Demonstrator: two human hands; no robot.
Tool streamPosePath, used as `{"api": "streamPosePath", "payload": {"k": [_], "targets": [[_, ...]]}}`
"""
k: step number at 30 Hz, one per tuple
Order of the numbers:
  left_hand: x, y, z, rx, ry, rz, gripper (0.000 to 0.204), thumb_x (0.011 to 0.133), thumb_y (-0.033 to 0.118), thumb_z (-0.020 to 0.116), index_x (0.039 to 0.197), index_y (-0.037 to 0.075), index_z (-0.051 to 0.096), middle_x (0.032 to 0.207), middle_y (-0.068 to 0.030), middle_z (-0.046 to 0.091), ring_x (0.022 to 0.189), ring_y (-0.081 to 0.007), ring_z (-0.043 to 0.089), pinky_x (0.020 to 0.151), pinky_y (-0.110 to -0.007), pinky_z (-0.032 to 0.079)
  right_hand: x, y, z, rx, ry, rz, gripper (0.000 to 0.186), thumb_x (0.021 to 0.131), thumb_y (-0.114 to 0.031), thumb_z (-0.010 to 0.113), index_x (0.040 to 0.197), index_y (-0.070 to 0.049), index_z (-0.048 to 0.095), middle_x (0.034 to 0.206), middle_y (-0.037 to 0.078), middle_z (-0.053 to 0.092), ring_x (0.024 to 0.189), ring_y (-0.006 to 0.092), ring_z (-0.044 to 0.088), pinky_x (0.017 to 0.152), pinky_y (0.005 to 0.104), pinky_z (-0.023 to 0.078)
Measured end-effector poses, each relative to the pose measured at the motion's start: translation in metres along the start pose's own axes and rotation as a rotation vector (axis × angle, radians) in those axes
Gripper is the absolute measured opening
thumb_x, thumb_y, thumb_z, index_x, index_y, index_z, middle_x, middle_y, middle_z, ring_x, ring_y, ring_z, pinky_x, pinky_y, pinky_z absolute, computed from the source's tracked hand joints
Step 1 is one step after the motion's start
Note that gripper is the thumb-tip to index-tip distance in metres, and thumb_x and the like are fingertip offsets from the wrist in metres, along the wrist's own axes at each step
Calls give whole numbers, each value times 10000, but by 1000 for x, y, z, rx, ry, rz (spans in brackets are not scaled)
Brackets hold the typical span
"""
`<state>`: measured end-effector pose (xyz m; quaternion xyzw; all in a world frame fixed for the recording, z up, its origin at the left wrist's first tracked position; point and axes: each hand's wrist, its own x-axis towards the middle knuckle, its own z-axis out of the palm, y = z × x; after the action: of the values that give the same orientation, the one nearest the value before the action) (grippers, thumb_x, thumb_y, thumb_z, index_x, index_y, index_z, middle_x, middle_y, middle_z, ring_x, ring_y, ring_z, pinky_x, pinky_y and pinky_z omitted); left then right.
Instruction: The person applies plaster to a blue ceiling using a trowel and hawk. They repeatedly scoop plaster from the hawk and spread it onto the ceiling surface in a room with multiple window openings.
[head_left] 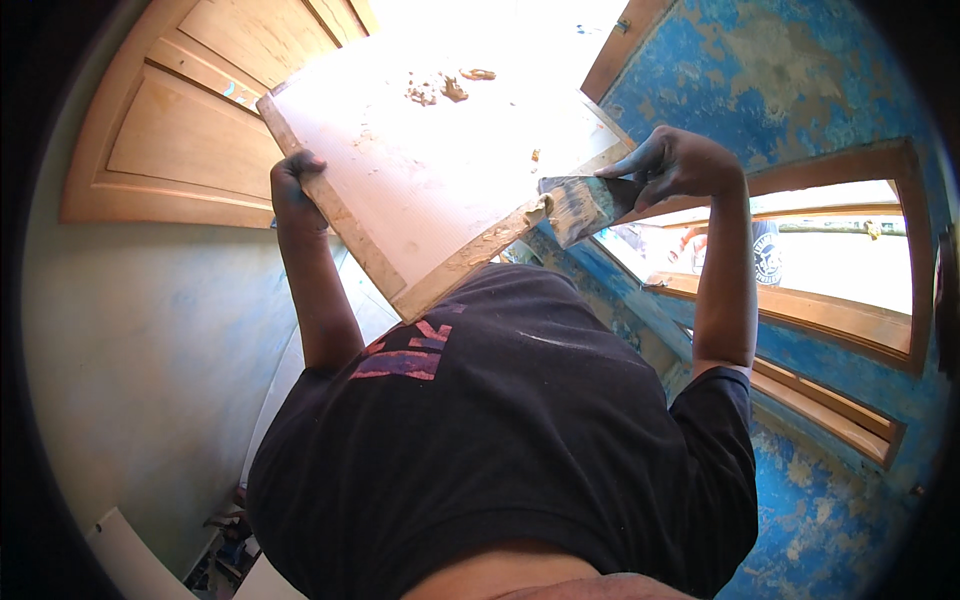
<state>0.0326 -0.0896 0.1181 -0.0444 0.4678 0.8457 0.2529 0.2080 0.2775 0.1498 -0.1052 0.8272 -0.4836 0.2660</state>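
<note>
A square white board (420, 180) with pale, crusted edges is held up in front of my body, small lumps of tan putty (450, 87) on its top. My left hand (298, 190) is closed round its left edge. My right hand (680, 165) grips a wide, flat scraper (590, 205) smeared with pale filler; its blade meets the board's near right edge, where a curled bit of filler (538, 208) clings. The board's far part is washed out by bright light.
A panelled wooden door (210, 120) hangs upper left above a pale wall (130, 330). On the right is a patchy blue wall (750, 70) with wood-framed openings (820, 315); another person (765, 250) shows through one. Assorted clutter (230, 555) lies low at the left.
</note>
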Motion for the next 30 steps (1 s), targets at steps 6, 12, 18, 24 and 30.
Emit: {"api": "streamPosePath", "payload": {"k": [6, 12, 18, 24, 30], "targets": [[-4, 5, 7, 20, -11, -27, 473, 515, 1, 437, 962, -132, 357, 836, -190, 477, 763, -314, 511, 758, -393, 432, 6, -3, 0, -128, -8, 18, 437, 556, -28, 682, 964, -127, 563, 696, 56, 604, 471, 109, 489, 443, 211, 390], [0, 10, 7, 121, -18, -23, 479, 518, 5, 437, 967, -136, 352, 838, -192, 477, 768, -314, 513, 759, -389, 433, 18, -9, 1, -235, -79, 91, 427, 549, -53, 689, 954, -117, 568, 653, 52, 595, 430, 99, 475, 426, 212, 379], [-4, 8, 12, 194, 8, 31, 497, 513, 11, 446, 978, -135, 350, 838, -189, 478, 775, -307, 515, 755, -379, 437, 22, -8, 1, -255, -64, 127, 428, 522, -76, 716, 927, -82, 581, 727, 68, 607, 494, 110, 511, 490, 214, 402], [-10, -4, 13, 258, 68, 109, 397, 517, 124, 481, 855, -84, 467, 761, -130, 509, 669, -232, 518, 662, -293, 438, 16, 2, 8, -176, -70, 33, 420, 581, -11, 656, 978, -103, 554, 627, 58, 583, 427, 106, 476, 417, 216, 388], [14, -15, -49, 1027, -127, 803, 262, 669, 206, 523, 820, 13, 430, 760, -100, 439, 691, -211, 446, 628, -309, 391, 14, -6, 17, -123, -81, -120, 404, 622, -65, 626, 1014, -87, 532, 728, 68, 602, 490, 143, 519, 507, 244, 435]]}}
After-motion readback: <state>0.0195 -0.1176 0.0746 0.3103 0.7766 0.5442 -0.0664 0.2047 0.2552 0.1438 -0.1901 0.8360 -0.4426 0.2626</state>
